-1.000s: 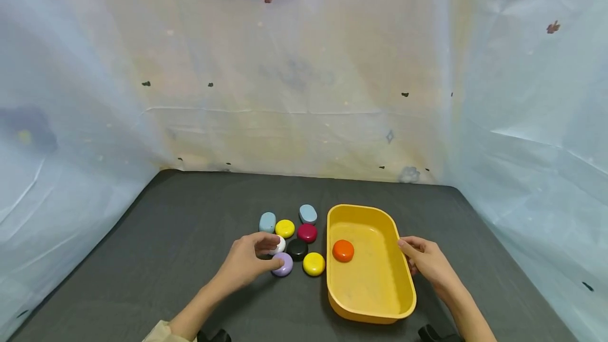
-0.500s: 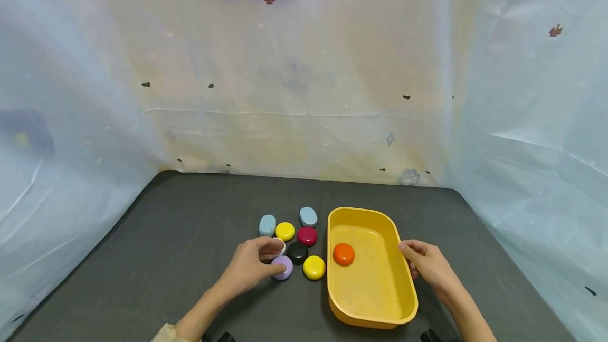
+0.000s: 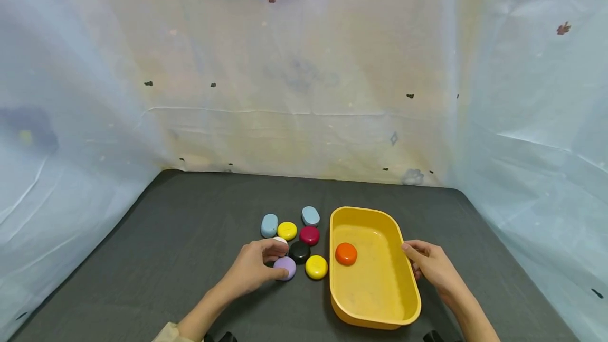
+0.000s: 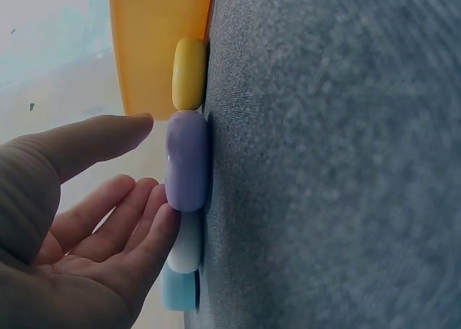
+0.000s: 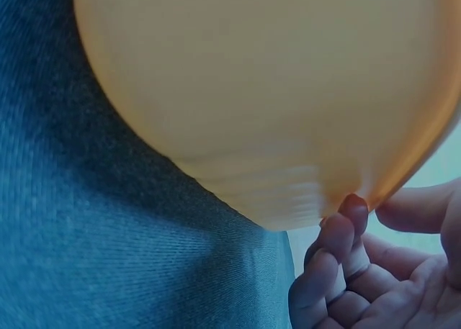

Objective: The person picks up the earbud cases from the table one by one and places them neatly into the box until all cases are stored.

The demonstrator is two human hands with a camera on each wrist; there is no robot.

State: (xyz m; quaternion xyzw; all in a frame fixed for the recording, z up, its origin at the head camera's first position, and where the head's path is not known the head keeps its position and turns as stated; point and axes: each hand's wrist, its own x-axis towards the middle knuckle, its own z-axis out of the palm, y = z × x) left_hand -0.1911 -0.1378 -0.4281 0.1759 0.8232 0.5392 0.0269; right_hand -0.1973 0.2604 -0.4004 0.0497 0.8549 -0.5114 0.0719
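My left hand [image 3: 254, 265] hovers around a glossy purple disc [image 3: 285, 267], thumb at its near edge and the other fingers over a white disc [image 3: 281, 240]. In the left wrist view the thumb stands apart from the purple disc [image 4: 186, 160], while one fingertip [image 4: 171, 215] lies at or just beside it. My right hand [image 3: 432, 268] pinches the right rim of a yellow plastic tray [image 3: 375, 289], thumb on the rim and fingertips [image 5: 353, 206] against the outer wall. An orange disc [image 3: 346, 254] lies inside the tray. The white disc is partly hidden by my left fingers.
Beside the tray lie a black disc [image 3: 299, 252], a dark red disc [image 3: 310, 235], two yellow discs [image 3: 316, 267] and two light blue oval pieces [image 3: 311, 216]. A grey cloth [image 3: 190, 236] covers the table. Patterned sheets [image 3: 304, 67] stand around its far and side edges.
My left fingers have come slightly closer and cover more of the white disc. The head view shifts a little. Discs and tray keep their places, and my right hand stays on the rim.
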